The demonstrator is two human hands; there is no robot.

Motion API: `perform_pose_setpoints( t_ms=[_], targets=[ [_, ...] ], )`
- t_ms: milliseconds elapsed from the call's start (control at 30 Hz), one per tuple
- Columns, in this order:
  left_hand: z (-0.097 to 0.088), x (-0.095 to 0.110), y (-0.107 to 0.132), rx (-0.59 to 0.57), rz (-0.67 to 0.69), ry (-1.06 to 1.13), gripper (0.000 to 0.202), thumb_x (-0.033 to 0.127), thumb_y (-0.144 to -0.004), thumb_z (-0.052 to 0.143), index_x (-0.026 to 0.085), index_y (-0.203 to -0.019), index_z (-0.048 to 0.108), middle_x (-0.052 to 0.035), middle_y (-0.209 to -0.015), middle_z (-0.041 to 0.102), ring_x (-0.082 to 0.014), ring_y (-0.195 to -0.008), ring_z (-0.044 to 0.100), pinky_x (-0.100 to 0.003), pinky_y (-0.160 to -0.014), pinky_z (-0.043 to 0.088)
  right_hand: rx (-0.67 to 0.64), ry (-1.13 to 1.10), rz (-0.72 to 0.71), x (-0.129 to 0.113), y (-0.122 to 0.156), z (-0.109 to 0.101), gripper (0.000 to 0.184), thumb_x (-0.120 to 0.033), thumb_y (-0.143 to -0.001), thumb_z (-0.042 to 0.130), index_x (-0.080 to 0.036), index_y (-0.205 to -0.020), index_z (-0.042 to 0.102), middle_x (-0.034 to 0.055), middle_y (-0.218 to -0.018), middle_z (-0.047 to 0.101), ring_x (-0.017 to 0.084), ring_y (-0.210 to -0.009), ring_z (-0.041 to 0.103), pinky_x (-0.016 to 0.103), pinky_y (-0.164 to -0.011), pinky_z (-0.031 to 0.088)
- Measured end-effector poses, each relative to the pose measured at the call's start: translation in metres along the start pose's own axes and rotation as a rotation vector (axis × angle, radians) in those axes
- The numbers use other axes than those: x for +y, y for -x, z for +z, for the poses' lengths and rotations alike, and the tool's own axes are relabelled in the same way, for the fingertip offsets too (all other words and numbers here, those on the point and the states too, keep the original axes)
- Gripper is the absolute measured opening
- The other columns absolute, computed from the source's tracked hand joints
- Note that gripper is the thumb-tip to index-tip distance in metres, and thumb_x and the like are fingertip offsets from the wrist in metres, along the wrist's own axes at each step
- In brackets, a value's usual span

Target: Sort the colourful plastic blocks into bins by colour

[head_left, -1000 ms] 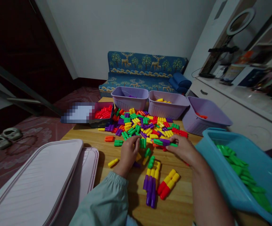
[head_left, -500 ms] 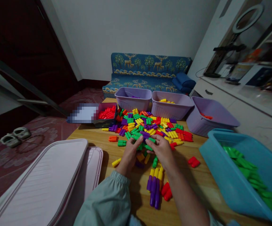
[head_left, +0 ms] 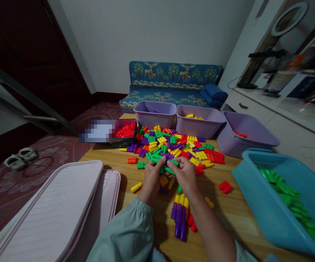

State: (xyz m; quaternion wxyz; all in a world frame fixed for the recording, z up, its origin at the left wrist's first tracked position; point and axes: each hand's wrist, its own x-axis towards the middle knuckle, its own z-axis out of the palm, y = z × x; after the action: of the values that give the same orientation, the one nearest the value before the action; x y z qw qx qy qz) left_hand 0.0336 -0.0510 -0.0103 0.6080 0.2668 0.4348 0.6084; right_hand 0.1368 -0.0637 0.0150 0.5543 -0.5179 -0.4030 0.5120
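My left hand [head_left: 152,179] is closed on green plastic building blocks [head_left: 156,159], thumb pressed on top. Facing it, my right hand [head_left: 186,175] pinches another green block [head_left: 170,170] between thumb and fingers. The two hands nearly meet, and fingers cover part of what they hold, so whether the pieces are joined I cannot tell. Just beyond lies a heap of red, yellow, green, purple and orange blocks [head_left: 161,140]. Below my right hand, a joined yellow-and-purple block assembly [head_left: 179,214] lies on the wooden table [head_left: 135,182].
Purple bins [head_left: 155,120] line the table's far side. A dark box of red blocks [head_left: 125,130] stands at the left. On the right is a blue bin [head_left: 258,193] with green blocks [head_left: 291,200]. Pale lids [head_left: 50,207] lie at the near left. A patterned sofa [head_left: 170,82] stands behind.
Both hands stay over the same spot with the green blocks. The right forearm has shifted slightly left, uncovering a yellow block beside it. The view has moved a little.
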Motion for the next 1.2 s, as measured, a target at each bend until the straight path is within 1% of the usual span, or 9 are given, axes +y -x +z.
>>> perform_pose_setpoints(
  t_ms=[100,233,367,567,633,800,900,1067,1200],
  targets=[
    [-0.001,-0.001,-0.002,0.029,0.023,-0.041,0.038,0.045,-0.061,0.08,0.014,-0.067,0.059,0.0029,-0.053,0.055,-0.007,-0.04,0.049,-0.017,-0.036,0.031,0.01,0.005,0.008,0.0,-0.001,-0.001,0.041,-0.045,-0.057,0.081,-0.017,-0.076,0.057,-0.0029,-0.055,0.063,0.015,-0.045,0.062,0.025,-0.043,0.053],
    [0.002,-0.001,-0.002,0.042,0.049,-0.074,0.038,0.046,-0.061,0.08,0.014,-0.066,0.059,0.0036,-0.052,0.054,-0.0064,-0.04,0.047,-0.018,-0.038,0.034,-0.017,-0.091,0.127,-0.003,-0.002,0.0,0.045,-0.047,-0.053,0.083,-0.019,-0.075,0.056,-0.0019,-0.056,0.064,0.016,-0.044,0.062,0.026,-0.04,0.051],
    [0.006,0.004,0.001,0.053,0.048,-0.108,0.04,0.047,-0.061,0.079,0.014,-0.065,0.057,0.0052,-0.05,0.051,-0.0051,-0.038,0.042,-0.018,-0.038,0.033,0.0,-0.059,0.074,-0.004,-0.007,-0.004,0.042,-0.041,-0.052,0.084,-0.018,-0.076,0.057,-0.0029,-0.054,0.063,0.015,-0.04,0.058,0.026,-0.039,0.05],
    [-0.008,0.018,-0.009,0.208,0.16,-0.052,0.045,0.047,-0.055,0.082,0.015,-0.062,0.052,0.0074,-0.05,0.047,-0.0034,-0.042,0.04,-0.015,-0.04,0.031,0.243,-0.254,0.088,-0.014,-0.026,-0.037,0.032,-0.035,-0.054,0.08,-0.019,-0.067,0.055,-0.0052,-0.048,0.056,0.007,-0.035,0.047,0.021,-0.036,0.046],
    [-0.01,0.019,-0.012,0.231,0.168,-0.045,0.047,0.05,-0.054,0.083,0.015,-0.064,0.052,0.0071,-0.051,0.047,-0.0039,-0.043,0.042,-0.016,-0.042,0.033,0.246,-0.321,0.082,-0.017,-0.03,-0.041,0.034,-0.035,-0.053,0.081,-0.02,-0.068,0.055,-0.0065,-0.049,0.054,0.007,-0.038,0.046,0.021,-0.038,0.048],
    [-0.005,0.02,-0.015,0.031,-0.013,0.102,0.055,0.068,-0.063,0.069,0.016,-0.077,0.059,-0.0004,-0.066,0.06,-0.0099,-0.055,0.056,-0.019,-0.046,0.043,0.076,-0.367,0.229,-0.02,-0.037,-0.026,0.034,-0.042,-0.064,0.079,-0.02,-0.079,0.058,-0.0045,-0.061,0.061,0.008,-0.047,0.054,0.021,-0.043,0.051],
    [-0.005,0.027,-0.014,-0.097,-0.152,0.323,0.056,0.07,-0.076,0.056,0.015,-0.085,0.06,-0.01,-0.086,0.067,-0.0176,-0.078,0.065,-0.027,-0.062,0.054,0.049,-0.428,0.309,-0.021,-0.043,-0.015,0.031,-0.041,-0.067,0.078,-0.019,-0.077,0.06,-0.001,-0.065,0.065,0.008,-0.049,0.055,0.018,-0.043,0.05],
    [-0.013,0.033,-0.016,-0.217,-0.162,0.448,0.043,0.055,-0.087,0.049,0.015,-0.093,0.062,-0.0125,-0.103,0.068,-0.0209,-0.099,0.065,-0.034,-0.084,0.054,0.056,-0.284,0.189,-0.014,-0.043,-0.006,0.03,-0.037,-0.061,0.079,-0.019,-0.077,0.061,-0.0021,-0.069,0.063,0.008,-0.053,0.054,0.015,-0.04,0.044],
    [-0.013,0.029,-0.017,-0.228,-0.112,0.379,0.053,0.06,-0.088,0.043,0.013,-0.1,0.065,-0.014,-0.11,0.067,-0.0228,-0.107,0.062,-0.034,-0.089,0.052,-0.007,-0.136,0.111,-0.003,-0.036,-0.001,0.035,-0.04,-0.059,0.078,-0.019,-0.083,0.061,-0.0034,-0.068,0.06,0.009,-0.057,0.056,0.017,-0.043,0.048]
  ],
)
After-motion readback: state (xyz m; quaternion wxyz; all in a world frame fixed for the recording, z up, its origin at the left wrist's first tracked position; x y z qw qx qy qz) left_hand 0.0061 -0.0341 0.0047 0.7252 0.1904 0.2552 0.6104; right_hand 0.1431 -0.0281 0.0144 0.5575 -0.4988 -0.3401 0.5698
